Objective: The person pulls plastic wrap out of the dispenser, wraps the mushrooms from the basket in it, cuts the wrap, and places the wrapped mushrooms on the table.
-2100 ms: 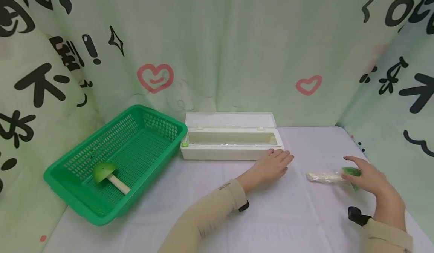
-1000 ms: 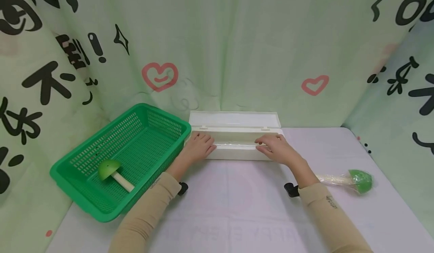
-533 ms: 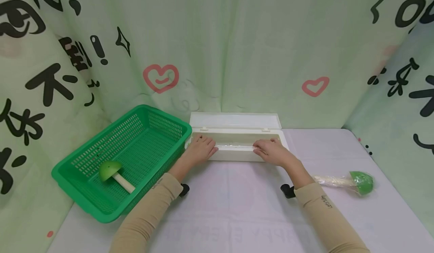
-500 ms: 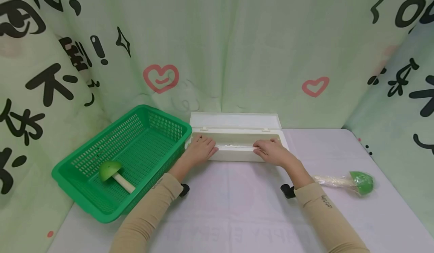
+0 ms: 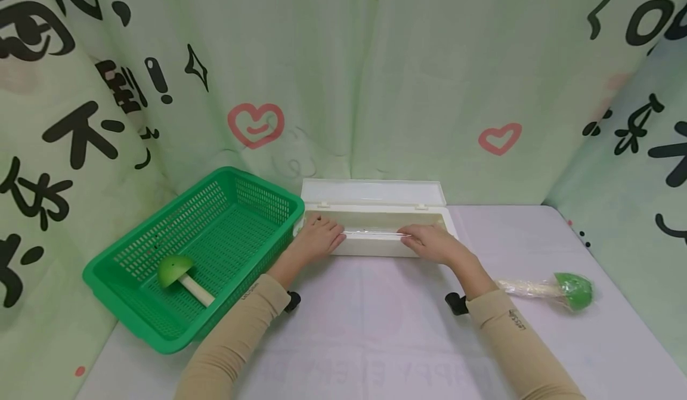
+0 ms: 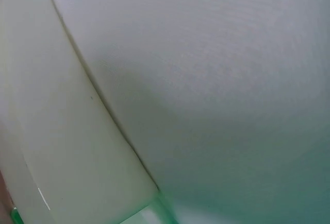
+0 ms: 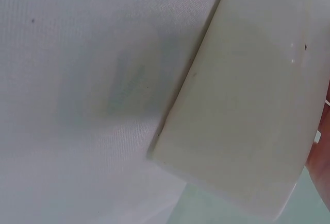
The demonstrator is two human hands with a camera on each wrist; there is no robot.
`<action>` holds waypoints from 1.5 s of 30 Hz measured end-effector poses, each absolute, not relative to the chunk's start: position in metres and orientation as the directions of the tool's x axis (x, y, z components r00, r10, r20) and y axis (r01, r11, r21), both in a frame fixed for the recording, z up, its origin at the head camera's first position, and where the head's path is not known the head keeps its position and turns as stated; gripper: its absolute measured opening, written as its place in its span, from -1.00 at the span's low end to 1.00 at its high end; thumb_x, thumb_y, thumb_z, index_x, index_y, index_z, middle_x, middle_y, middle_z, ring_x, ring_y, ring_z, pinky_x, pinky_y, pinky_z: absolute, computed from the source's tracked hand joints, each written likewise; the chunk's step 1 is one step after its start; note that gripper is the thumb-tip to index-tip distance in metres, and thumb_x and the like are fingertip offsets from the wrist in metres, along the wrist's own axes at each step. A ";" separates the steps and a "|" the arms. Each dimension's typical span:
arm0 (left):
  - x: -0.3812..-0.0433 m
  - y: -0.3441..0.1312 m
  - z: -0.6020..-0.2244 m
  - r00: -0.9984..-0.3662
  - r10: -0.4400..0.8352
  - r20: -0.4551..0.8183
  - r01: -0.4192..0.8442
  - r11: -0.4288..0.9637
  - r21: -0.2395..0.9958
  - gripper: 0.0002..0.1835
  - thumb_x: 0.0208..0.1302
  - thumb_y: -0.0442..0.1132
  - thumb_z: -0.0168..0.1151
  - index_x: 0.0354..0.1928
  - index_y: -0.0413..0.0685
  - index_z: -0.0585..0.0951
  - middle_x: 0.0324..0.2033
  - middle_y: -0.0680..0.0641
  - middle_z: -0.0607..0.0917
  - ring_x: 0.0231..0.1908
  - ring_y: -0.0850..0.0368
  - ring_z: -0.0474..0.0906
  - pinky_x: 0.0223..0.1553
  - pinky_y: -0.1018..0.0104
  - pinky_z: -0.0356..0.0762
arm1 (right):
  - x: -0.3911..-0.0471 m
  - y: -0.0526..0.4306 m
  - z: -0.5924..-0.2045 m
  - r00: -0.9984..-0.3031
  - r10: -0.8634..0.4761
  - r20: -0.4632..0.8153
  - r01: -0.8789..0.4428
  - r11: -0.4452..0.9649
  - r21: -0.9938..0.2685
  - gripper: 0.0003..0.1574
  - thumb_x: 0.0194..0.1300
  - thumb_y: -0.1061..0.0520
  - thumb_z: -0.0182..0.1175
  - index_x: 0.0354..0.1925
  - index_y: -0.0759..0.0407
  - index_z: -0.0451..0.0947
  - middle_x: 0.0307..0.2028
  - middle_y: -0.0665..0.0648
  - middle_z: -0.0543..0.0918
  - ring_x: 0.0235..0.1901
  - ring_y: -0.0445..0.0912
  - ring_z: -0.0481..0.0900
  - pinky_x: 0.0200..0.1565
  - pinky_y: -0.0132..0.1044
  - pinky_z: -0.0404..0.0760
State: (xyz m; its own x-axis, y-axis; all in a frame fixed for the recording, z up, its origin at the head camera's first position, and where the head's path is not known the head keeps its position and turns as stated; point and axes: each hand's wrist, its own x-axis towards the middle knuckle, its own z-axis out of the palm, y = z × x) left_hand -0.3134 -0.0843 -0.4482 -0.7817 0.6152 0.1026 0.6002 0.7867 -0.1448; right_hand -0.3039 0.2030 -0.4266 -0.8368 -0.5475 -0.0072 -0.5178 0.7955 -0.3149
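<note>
Box (image 5: 372, 245) runs lengthwise from left hand (image 5: 318, 237) to right hand (image 5: 432, 242), neither nearer; both reach over its near rim, clamped or not I cannot tell.

The long box (image 5: 376, 247) before me is plain off-white, its lid (image 5: 370, 192) a cleaner white. The basket (image 5: 214, 239) is uniform green, patterned with openwork mesh. The bare mushroom (image 5: 189, 283) pairs a yellow-green cap with a cream stem; the wrapped mushroom (image 5: 544, 288), a green cap and whitish stem under clear, glinting film. My sleeves (image 5: 233, 334) are beige with small dark lettering, my wrist mounts (image 5: 456, 303) black. The tablecloth (image 5: 408, 334) is pale lilac-white; the pale green curtain (image 5: 418, 90) bears black characters and red heart outlines.
</note>
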 end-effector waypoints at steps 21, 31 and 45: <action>-0.312 -0.082 -0.447 -0.798 0.599 0.068 0.589 0.799 -0.125 -0.53 0.44 0.03 -0.33 0.18 0.01 0.43 0.09 -0.01 0.53 0.15 0.06 0.36 0.23 0.10 0.07 | -0.333 0.214 -0.408 -0.801 -0.594 0.074 -0.591 0.804 0.063 -0.77 -0.09 0.13 0.41 -0.34 0.02 0.68 -0.29 0.06 0.57 -0.23 0.01 0.47 -0.16 -0.05 0.37; -0.312 -0.083 -0.448 -0.812 0.582 0.048 0.573 0.810 -0.124 -0.51 0.44 0.04 -0.34 0.21 0.00 0.39 0.12 -0.01 0.50 0.17 0.05 0.33 0.25 0.08 0.04 | -0.349 0.212 -0.413 -0.670 -0.739 0.072 -0.718 0.669 0.191 -0.87 -0.19 0.10 0.45 -0.55 -0.05 0.68 -0.51 -0.08 0.38 -0.45 -0.13 0.30 -0.27 -0.20 0.17; -0.314 -0.083 -0.446 -0.791 0.606 0.087 0.587 0.791 -0.172 -0.56 0.43 0.02 -0.31 0.09 -0.01 0.46 0.02 -0.03 0.54 0.10 0.04 0.38 0.19 0.08 0.14 | -0.349 0.215 -0.419 -0.689 -0.716 0.110 -0.702 0.697 0.147 -0.79 0.03 0.24 0.31 -0.61 0.01 0.51 -0.56 -0.07 0.30 -0.46 -0.11 0.26 -0.26 -0.17 0.17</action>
